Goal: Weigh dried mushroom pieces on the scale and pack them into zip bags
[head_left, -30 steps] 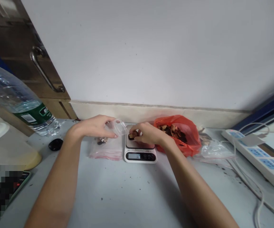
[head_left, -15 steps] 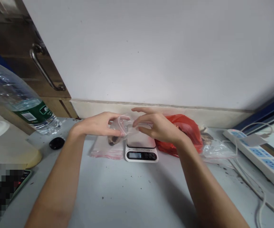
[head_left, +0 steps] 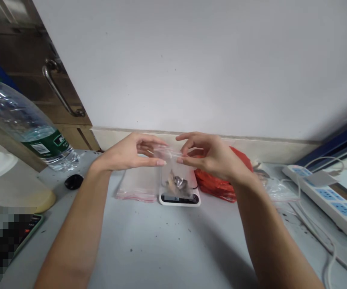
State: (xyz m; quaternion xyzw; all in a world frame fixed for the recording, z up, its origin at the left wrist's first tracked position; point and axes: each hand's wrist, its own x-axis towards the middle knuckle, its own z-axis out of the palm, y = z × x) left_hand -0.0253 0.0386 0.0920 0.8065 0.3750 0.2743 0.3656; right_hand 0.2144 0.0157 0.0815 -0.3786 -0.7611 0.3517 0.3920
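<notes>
A small clear zip bag [head_left: 176, 181] with brown and dark dried-looking pieces in its lower part hangs in front of the white digital kitchen scale [head_left: 165, 202], hiding much of its plate and display. My left hand [head_left: 131, 152] grips the bag's upper left edge between thumb and fingers. At the upper right corner, my right hand [head_left: 211, 154] pinches the same bag, the other fingers curled loosely above. Left of the scale lies a stack of flat zip bags [head_left: 139, 184]. Behind my right wrist, the red plastic bag [head_left: 218, 186] is partly covered.
At left stand a large water bottle [head_left: 43, 136] and a whitish tub [head_left: 13, 180], with a black round cap [head_left: 74, 182] and a phone [head_left: 30, 233] nearby. A power strip [head_left: 326, 200] with white cables and another clear bag [head_left: 278, 188] lie at right. The wall rises behind.
The zip bag has swung from tilted at the left to hanging upright before the scale. My right hand has come onto its top edge, and the scale's display is now partly covered.
</notes>
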